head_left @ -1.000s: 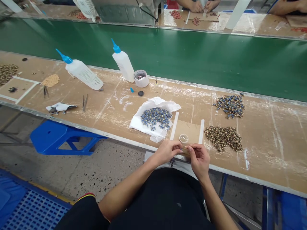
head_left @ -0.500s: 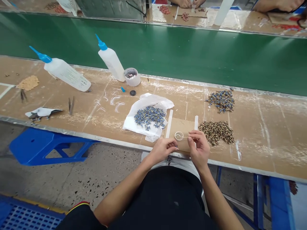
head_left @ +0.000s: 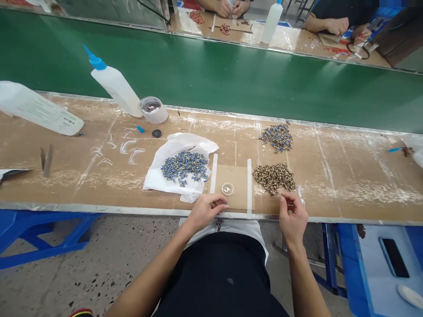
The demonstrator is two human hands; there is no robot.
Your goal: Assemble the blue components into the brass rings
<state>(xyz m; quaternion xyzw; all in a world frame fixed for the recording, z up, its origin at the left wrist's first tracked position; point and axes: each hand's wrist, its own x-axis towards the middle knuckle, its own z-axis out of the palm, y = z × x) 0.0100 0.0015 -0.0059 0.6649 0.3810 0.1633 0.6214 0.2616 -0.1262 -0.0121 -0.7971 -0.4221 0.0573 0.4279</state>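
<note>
My left hand (head_left: 205,210) rests at the bench's near edge, fingers pinched together on something too small to name, just below a small clear dish (head_left: 228,189) on a cardboard pad (head_left: 236,178). My right hand (head_left: 292,215) is at the near edge of a pile of brass-coloured small parts (head_left: 274,177), fingers curled in a pinch; a thin tool seems to run through them. A heap of blue parts (head_left: 185,166) lies on white paper (head_left: 158,176) left of the pad. A second blue-and-brass pile (head_left: 277,136) sits farther back.
Two glue bottles with blue nozzles (head_left: 114,83) (head_left: 36,110), a small white tub (head_left: 153,110) and tweezers (head_left: 46,159) lie to the left. A green conveyor belt (head_left: 231,75) runs behind; other people's hands (head_left: 231,8) work across it. A phone (head_left: 393,257) lies at lower right.
My right hand has moved from the clear dish rightward to the brass pile. My left hand stays by the pad. The view has shifted to the right.
</note>
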